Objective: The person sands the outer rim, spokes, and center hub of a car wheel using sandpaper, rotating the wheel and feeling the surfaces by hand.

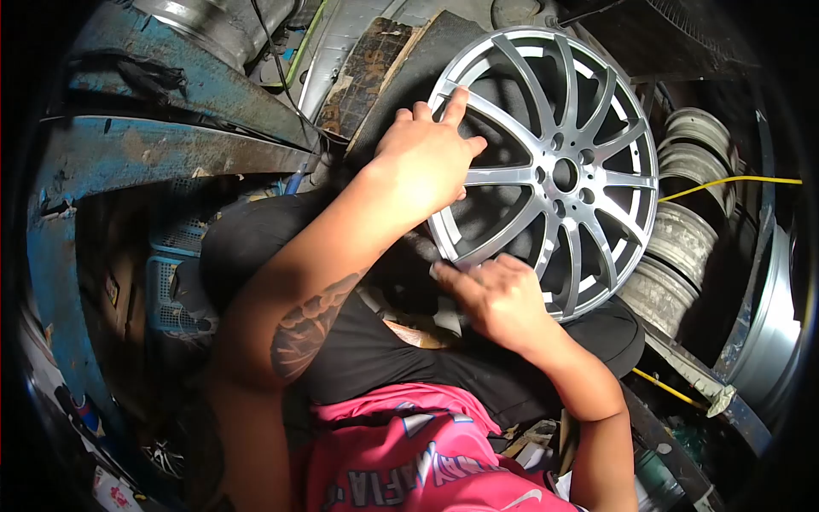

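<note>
A silver multi-spoke alloy wheel rim point(566, 175) lies face up in front of me, over a dark mat at my knees. My left hand point(431, 158) rests on its left side with the fingers spread across the outer edge and a spoke. At the lower left edge of the rim is my right hand point(499, 299), slightly blurred. Its fingers are bent and the index finger points left along the edge. Whether something small sits in its fingertips is hidden.
Several dull used rims point(678, 243) are stacked at the right, with a yellow cord point(734, 179) across them. A blue rusty metal frame point(162, 149) stands at the left beside a blue plastic basket point(171, 294). A cardboard piece point(367, 81) lies behind.
</note>
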`<state>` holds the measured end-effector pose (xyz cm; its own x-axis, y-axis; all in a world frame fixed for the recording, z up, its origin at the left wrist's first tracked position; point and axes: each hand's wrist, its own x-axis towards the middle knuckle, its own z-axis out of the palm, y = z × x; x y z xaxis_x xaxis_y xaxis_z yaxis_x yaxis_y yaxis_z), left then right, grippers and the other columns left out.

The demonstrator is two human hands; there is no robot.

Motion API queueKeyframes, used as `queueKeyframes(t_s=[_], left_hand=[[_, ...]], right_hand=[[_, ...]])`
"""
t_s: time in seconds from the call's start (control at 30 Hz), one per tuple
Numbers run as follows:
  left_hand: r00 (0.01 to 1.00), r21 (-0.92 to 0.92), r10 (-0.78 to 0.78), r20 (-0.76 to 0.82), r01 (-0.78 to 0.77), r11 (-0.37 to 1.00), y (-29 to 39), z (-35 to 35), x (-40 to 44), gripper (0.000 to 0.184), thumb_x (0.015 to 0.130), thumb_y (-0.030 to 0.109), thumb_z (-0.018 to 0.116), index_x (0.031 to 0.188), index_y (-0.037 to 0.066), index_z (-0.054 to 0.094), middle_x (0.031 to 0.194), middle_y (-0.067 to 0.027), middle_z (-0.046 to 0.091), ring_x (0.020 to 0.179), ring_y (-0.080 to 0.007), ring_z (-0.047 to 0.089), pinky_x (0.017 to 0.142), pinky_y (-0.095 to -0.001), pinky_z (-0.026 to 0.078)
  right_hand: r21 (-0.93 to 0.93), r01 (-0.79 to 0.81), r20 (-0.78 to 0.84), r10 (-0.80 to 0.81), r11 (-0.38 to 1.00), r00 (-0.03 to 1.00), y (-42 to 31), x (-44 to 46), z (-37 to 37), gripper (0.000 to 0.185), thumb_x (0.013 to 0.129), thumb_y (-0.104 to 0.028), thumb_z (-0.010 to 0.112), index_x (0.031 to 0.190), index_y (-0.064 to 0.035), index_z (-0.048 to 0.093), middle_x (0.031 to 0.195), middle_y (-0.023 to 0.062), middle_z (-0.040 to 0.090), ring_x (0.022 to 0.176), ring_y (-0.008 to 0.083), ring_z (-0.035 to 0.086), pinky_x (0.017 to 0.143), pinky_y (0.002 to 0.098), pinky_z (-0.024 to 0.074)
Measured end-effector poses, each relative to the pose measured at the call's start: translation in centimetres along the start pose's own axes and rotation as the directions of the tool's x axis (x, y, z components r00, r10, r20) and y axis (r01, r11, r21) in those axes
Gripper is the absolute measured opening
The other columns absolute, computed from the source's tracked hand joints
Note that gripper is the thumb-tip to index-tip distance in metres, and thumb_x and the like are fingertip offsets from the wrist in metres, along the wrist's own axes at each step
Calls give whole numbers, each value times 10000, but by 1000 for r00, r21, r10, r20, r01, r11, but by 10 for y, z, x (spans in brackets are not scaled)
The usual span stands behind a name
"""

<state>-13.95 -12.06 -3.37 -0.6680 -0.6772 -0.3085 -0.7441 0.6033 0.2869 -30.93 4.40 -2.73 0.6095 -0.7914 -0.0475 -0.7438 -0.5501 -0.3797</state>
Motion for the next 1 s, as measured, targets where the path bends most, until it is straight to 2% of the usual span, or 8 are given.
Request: queueKeyframes(t_s=[0.07, 0.17, 0.27, 0.5, 0.7, 0.73, 0.83, 1.0], left_hand=[[1000, 0, 7, -8, -7, 1000, -2, 2, 0, 712, 846, 343, 912, 1510, 253, 672, 1766, -244, 302, 1331, -442, 619, 1124, -508, 522], [1000, 17, -7, 12, 7, 1000, -3, 1, -2, 713, 850, 353, 908, 1514, 252, 669, 1769, -244, 293, 1332, -441, 619, 1128, -507, 521], [1000, 25, -6, 7, 6, 1000, 2, 4, 2, 722, 854, 355, 905, 1523, 241, 659, 1766, -248, 294, 1331, -441, 619, 1137, -510, 518], [1000, 31, -17, 6, 17, 999, 3, 2, 0, 755, 875, 358, 889, 1556, 183, 615, 1765, -270, 274, 1342, -461, 607, 1144, -522, 513], [999, 57, -30, 19, 29, 998, 5, 2, 1, 773, 874, 366, 891, 1566, 179, 600, 1764, -274, 273, 1368, -495, 586, 1149, -531, 512], [999, 43, -25, 25, 24, 999, 5, 1, 0, 760, 875, 368, 890, 1556, 181, 609, 1763, -273, 276, 1359, -504, 592, 1148, -533, 515], [1000, 83, -17, -27, 19, 996, 7, 6, 0, 748, 874, 366, 890, 1546, 183, 618, 1760, -274, 281, 1345, -501, 605, 1141, -533, 521], [999, 38, -18, 28, 17, 999, 5, 1, 1, 722, 883, 373, 879, 1542, 216, 630, 1767, -273, 272, 1340, -473, 609, 1141, -523, 518]], right_hand=[[70, 92, 67, -97, 993, 993, -6, -10, -18, 535, 788, -170, 734, 1318, -102, 770, 722, -8, 619, 658, 171, 641, 650, 340, 497], [75, 55, 82, -61, 996, 995, -6, -17, -14, 501, 785, -160, 756, 1281, -97, 785, 703, -6, 611, 640, 172, 638, 633, 347, 507], [51, 11, -27, -9, 999, 1000, 0, -18, 4, 431, 833, -123, 830, 1262, -106, 788, 667, -11, 552, 580, 177, 588, 580, 351, 469], [6, -53, -93, 53, 999, 994, 4, -16, 21, 409, 857, -127, 825, 1262, -94, 781, 679, -6, 572, 589, 180, 601, 587, 360, 470], [34, -58, -32, 59, 998, 998, 4, -15, 19, 413, 863, -110, 815, 1273, -85, 774, 687, 0, 581, 609, 184, 609, 592, 365, 475], [55, -50, -112, 56, 997, 992, 5, -9, 25, 409, 863, -91, 805, 1271, -74, 773, 686, 7, 576, 612, 189, 608, 592, 368, 478], [24, -54, -69, 56, 998, 996, 4, -9, 25, 462, 829, -123, 724, 1286, -65, 767, 724, 17, 628, 660, 202, 669, 643, 364, 528], [57, -81, -38, 84, 995, 996, 0, -13, 27, 523, 788, -122, 734, 1306, -49, 753, 735, 36, 638, 667, 230, 681, 655, 379, 538]])
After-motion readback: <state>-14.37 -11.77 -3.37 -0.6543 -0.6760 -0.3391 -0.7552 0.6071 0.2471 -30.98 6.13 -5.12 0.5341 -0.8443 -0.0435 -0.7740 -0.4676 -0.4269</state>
